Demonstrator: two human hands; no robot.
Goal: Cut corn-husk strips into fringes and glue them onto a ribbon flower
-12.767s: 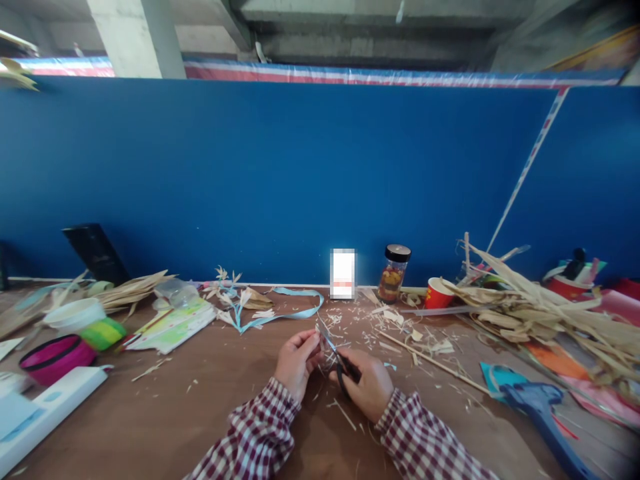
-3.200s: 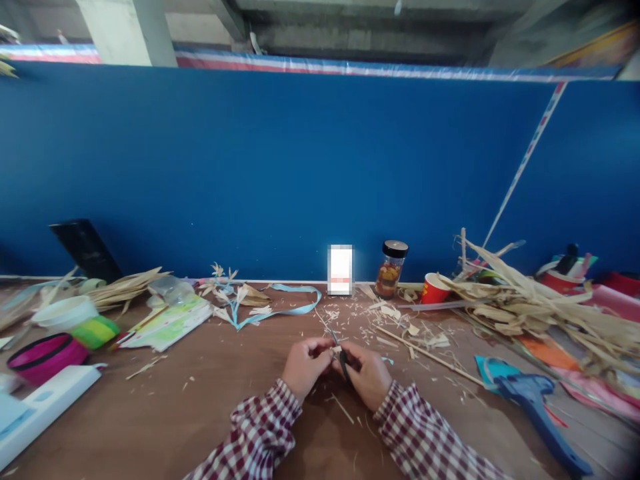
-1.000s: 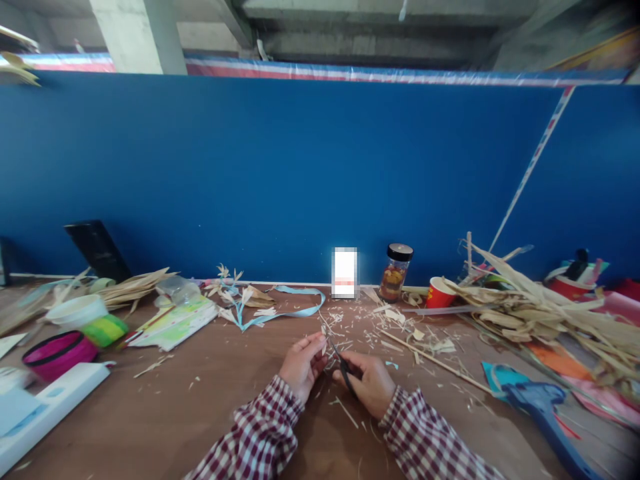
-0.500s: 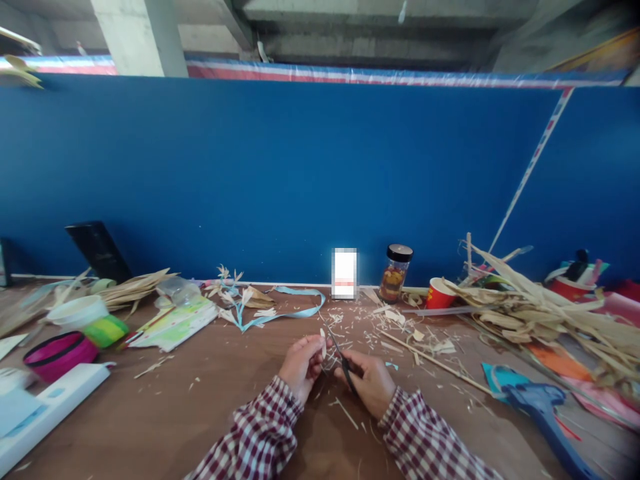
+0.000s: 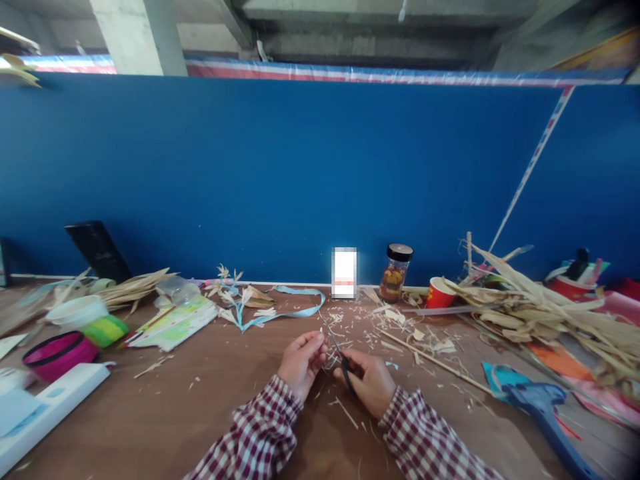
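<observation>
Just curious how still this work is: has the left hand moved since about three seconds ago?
Yes. The left hand has shifted slightly left, away from the right hand, judged against the light-blue ribbon.

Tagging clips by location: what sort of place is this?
Probably a craft workspace under a concrete ceiling: the right hand holds scissors, dry, husk-like strips are heaped nearby, and pale trimmings litter the brown table.
</observation>
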